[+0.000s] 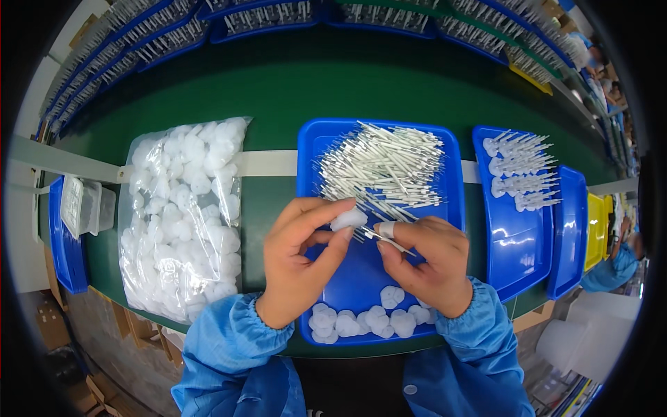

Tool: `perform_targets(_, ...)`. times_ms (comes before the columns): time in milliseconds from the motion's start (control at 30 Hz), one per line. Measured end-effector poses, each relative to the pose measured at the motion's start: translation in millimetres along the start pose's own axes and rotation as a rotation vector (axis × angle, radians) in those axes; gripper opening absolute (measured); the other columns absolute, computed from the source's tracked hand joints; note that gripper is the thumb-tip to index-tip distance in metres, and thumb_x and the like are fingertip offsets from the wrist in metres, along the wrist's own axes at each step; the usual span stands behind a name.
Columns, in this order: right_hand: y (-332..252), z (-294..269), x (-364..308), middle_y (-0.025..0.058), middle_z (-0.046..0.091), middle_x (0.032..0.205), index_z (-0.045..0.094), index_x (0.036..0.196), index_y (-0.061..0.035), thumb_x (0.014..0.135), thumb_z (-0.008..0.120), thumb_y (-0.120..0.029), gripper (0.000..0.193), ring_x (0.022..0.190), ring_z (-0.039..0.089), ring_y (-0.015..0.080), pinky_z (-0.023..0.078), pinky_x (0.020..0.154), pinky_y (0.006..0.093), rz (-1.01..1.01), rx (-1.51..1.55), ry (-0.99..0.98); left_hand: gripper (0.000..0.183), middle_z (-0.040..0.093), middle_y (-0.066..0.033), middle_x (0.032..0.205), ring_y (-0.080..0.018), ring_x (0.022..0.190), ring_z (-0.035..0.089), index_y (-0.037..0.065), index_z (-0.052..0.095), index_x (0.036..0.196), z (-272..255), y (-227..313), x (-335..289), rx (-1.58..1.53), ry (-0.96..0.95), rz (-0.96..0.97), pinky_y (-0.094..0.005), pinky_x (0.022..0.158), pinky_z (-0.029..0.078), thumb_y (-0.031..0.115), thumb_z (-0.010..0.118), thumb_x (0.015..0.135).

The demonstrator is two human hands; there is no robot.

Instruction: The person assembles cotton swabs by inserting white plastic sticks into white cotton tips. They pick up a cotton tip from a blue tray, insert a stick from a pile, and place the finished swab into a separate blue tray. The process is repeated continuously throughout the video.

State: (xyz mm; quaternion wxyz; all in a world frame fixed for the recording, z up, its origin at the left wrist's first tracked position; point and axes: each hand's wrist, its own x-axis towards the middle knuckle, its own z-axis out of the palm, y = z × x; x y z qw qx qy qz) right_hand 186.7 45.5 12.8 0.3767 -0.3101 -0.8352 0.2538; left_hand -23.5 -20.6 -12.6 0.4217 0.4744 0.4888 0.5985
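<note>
My left hand (295, 257) pinches a small white, cloudy plastic piece (349, 219) between thumb and fingertips. Close to its right, my right hand (438, 260) grips a thin white rod (397, 245) with a metallic end, which points at the plastic piece. Whether the two touch is hard to make out. A white wrap circles one finger of the right hand. Both hands are above a blue tray (347, 274). At the tray's far end lies a heap of similar rods (382, 163); several rounded white plastic pieces (375, 320) lie along its near edge.
Left of the tray sits a clear bag (184, 215) full of white pieces. At right, a blue tray (514, 243) carries rows of assembled pieces (524, 170), beside another blue tray (568, 236) and a yellow one (596, 229). Filled racks (264, 19) line the back. Another person's sleeve (611, 267) shows far right.
</note>
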Motion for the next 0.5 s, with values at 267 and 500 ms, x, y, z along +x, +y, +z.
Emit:
perform_targets(267, -1, 3, -3, 0.0064, 0.073, 0.072, 0.081, 0.109, -0.0033, 0.084, 0.091, -0.005, 0.027, 0.058, 0.069, 0.0210, 0.052, 0.056, 0.0338, 0.012, -0.069, 0.041, 0.044, 0.068, -0.0110, 0.124, -0.0170, 0.110, 0.073, 0.002, 0.079, 0.135, 0, 2, 0, 0.109, 0.040, 0.037, -0.0261, 0.089, 0.065, -0.012, 0.080, 0.094)
perform_targets(500, -8, 4, -11, 0.0056, 0.071, 0.068, 0.081, 0.109, -0.0048, 0.090, 0.089, -0.011, 0.022, 0.056, 0.070, 0.0252, 0.054, 0.054, 0.0367, 0.270, 0.098, -0.076, 0.048, 0.070, -0.0088, 0.115, -0.0215, 0.097, 0.072, 0.008, 0.084, 0.130, -2, 5, 3, 0.443, 0.001, 0.266, -0.0301, 0.081, 0.063, -0.013, 0.083, 0.087)
